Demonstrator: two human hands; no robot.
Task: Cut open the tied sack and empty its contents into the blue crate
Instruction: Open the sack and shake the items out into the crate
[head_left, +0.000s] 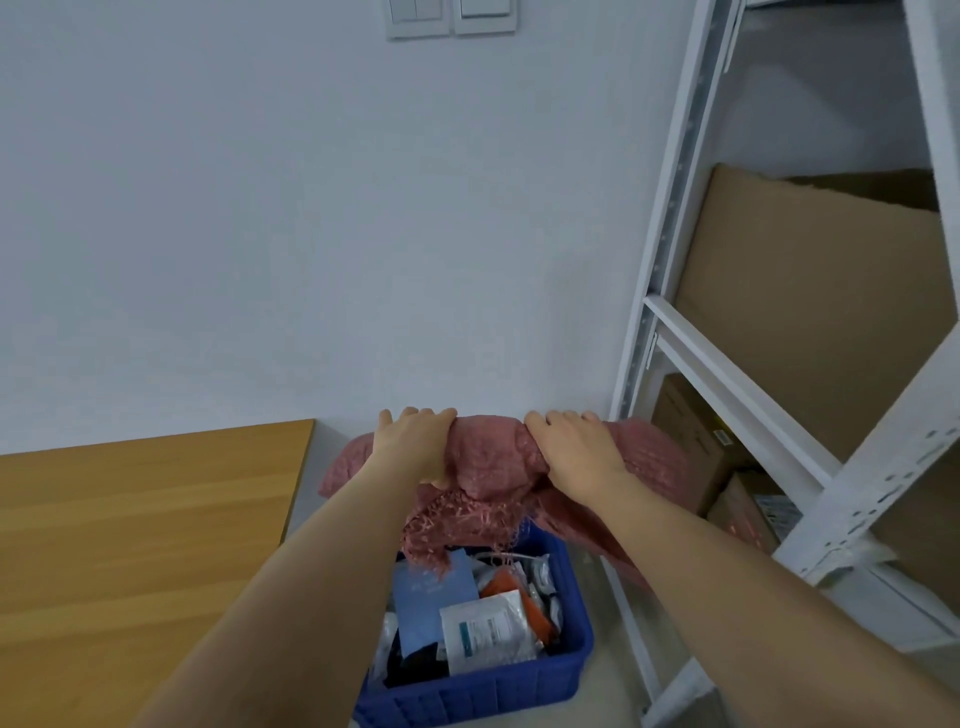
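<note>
A pinkish-red woven sack (488, 462) hangs upside down above the blue crate (519, 686), its frayed open end dangling into the crate's far side. My left hand (415, 441) grips the bunched fabric on the left. My right hand (576, 447) grips it on the right, about a hand's width away. The crate holds several packets: a blue envelope (431, 603), a white pouch (488, 629), something orange and dark items.
A wooden table (130, 545) stands at the left, its edge close to the crate. White metal shelving (675, 332) with cardboard boxes (810, 322) stands at the right. A plain wall with light switches (452, 18) is straight ahead.
</note>
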